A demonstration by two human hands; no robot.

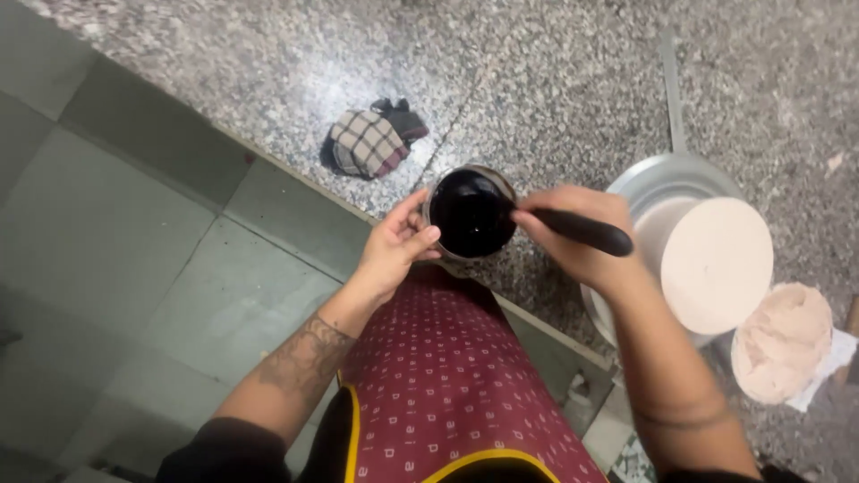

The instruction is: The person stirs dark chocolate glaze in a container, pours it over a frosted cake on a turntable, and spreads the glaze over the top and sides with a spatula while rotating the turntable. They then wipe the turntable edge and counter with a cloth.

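Gripping the dark cup [471,213] at the desk's [555,80] near edge, my left hand [394,246] is wrapping its fingers around it. My right hand [573,234] is clamping fingers on a black handle [582,231].

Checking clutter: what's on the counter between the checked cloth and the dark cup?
Nothing: in the head view, only bare speckled counter lies between the checked cloth and the dark cup, which the left hand steadies.

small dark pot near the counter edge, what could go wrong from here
The small round dark pot sits close to the edge of the speckled granite counter, above the person's red patterned apron. A push from the left hand steadying its rim could tip it off.

The right hand holds a black-handled tool reaching into the pot. Firm working might slop the dark contents out.

The right forearm passes beside the pale round dough block and may nudge it.
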